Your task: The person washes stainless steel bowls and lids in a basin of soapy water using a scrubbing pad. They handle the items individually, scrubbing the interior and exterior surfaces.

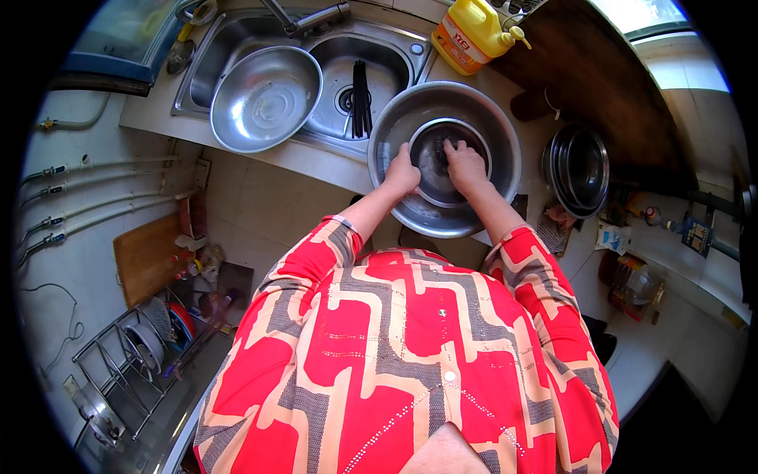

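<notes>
A small round metal bowl (pixel 435 191) sits inside a larger metal basin (pixel 503 127) at the front of the counter. My left hand (pixel 403 172) grips the small bowl's left rim, with the thumb over the edge. Inside that bowl, my right hand (pixel 467 166) reaches down with its fingertips against the inner surface. A dark, textured patch (pixel 440 149) shows beside those fingertips; whether it is a scouring pad in the hand or a stain is not clear.
Left of the basin, another metal basin (pixel 251 109) rests across the double sink (pixel 400 50). Black chopsticks (pixel 360 101) lie over the drain. Behind stands a yellow detergent jug (pixel 465 38). Nested metal bowls (pixel 583 166) stand at the right, near a dark board (pixel 610 77). A faucet (pixel 317 19) overhangs the sink.
</notes>
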`<state>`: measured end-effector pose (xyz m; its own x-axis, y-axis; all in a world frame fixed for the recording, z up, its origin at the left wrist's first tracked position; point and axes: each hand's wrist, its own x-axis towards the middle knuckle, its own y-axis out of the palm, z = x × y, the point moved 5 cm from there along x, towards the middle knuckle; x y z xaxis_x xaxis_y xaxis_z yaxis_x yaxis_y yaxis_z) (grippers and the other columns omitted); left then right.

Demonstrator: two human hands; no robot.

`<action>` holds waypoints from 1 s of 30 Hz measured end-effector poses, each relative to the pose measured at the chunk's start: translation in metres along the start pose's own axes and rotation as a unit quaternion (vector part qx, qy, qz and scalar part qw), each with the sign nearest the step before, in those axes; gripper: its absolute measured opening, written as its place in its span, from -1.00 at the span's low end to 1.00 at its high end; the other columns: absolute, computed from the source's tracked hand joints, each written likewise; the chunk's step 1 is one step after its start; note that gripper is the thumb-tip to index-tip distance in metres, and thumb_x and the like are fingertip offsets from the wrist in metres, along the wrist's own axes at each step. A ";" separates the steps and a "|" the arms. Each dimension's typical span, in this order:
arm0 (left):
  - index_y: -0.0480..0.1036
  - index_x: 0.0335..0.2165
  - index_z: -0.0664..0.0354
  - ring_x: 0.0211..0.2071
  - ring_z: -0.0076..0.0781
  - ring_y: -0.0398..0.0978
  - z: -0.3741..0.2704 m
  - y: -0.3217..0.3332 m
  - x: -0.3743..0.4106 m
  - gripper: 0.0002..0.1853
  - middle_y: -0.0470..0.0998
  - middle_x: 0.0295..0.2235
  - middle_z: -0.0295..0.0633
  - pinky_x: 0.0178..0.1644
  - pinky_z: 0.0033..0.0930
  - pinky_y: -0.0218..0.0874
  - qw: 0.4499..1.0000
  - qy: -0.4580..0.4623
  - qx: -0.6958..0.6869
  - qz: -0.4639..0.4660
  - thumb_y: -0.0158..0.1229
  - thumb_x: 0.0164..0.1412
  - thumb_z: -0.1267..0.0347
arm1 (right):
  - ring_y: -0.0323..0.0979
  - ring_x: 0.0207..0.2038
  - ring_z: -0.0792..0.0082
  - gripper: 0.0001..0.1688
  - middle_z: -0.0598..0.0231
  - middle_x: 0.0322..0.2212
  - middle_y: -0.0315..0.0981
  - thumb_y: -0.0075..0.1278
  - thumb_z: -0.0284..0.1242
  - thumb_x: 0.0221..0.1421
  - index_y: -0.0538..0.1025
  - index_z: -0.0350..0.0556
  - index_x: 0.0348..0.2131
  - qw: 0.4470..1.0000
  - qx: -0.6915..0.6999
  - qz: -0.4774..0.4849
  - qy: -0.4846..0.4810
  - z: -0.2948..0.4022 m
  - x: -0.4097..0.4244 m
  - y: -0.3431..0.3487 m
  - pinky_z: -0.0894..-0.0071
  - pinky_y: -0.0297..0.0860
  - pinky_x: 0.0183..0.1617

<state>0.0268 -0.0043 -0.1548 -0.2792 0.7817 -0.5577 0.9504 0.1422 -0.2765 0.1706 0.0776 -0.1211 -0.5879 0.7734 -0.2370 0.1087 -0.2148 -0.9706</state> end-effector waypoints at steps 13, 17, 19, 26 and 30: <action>0.24 0.02 0.31 -0.60 0.01 0.59 -0.009 -0.003 -0.007 -0.54 0.56 -0.29 0.21 -0.46 -0.15 0.46 1.000 -0.004 -0.004 0.019 -0.11 0.07 0.58 | 0.53 -0.24 -0.08 -0.42 0.01 -0.23 0.45 0.05 -0.38 -0.03 0.45 0.18 0.06 0.992 0.123 0.023 0.001 -0.001 -0.028 -0.020 -0.02 0.46 -0.13; 0.25 0.01 0.33 -0.50 0.07 0.60 -0.016 -0.004 -0.010 -0.55 0.56 -0.27 0.23 -0.36 -0.12 0.46 0.999 -0.034 0.005 0.032 -0.08 0.08 0.54 | 0.52 -0.23 -0.09 -0.45 -0.02 -0.25 0.44 0.05 -0.36 -0.02 0.46 0.17 0.03 0.988 0.150 0.013 0.038 -0.010 -0.037 -0.021 0.00 0.43 -0.10; 0.28 -0.01 0.34 -0.36 0.14 0.59 -0.011 -0.004 -0.007 -0.55 0.55 -0.25 0.25 -0.22 -0.08 0.43 0.998 -0.023 0.053 0.019 -0.04 0.08 0.50 | 0.51 -0.23 -0.09 -0.46 -0.03 -0.26 0.44 0.05 -0.35 -0.02 0.47 0.16 0.03 0.982 0.179 -0.024 0.053 -0.012 -0.038 -0.024 0.00 0.42 -0.08; 0.40 -0.07 0.34 -0.06 0.22 0.47 -0.004 -0.004 0.004 -0.57 0.54 -0.16 0.24 0.07 -0.01 0.27 0.990 0.010 0.139 -0.017 0.09 0.06 0.36 | 0.49 -0.24 -0.02 -0.44 0.03 -0.30 0.39 0.05 -0.39 0.00 0.47 0.15 0.05 0.974 0.194 -0.116 0.025 0.000 -0.037 -0.059 0.05 0.43 -0.13; 0.43 -0.09 0.31 -0.07 0.21 0.48 -0.005 -0.005 0.005 -0.57 0.55 -0.16 0.23 0.05 -0.01 0.28 0.993 0.014 0.089 -0.072 0.13 0.06 0.32 | 0.49 -0.26 0.02 -0.41 0.07 -0.30 0.36 0.10 -0.43 -0.01 0.46 0.18 0.08 0.979 0.155 -0.128 -0.029 0.020 -0.024 -0.069 0.07 0.45 -0.17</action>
<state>0.0215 0.0023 -0.1523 -0.4046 0.7783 -0.4802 0.8608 0.1468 -0.4873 0.1614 0.0621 -0.0473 -0.6101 0.7919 0.0240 -0.2911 -0.1959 -0.9364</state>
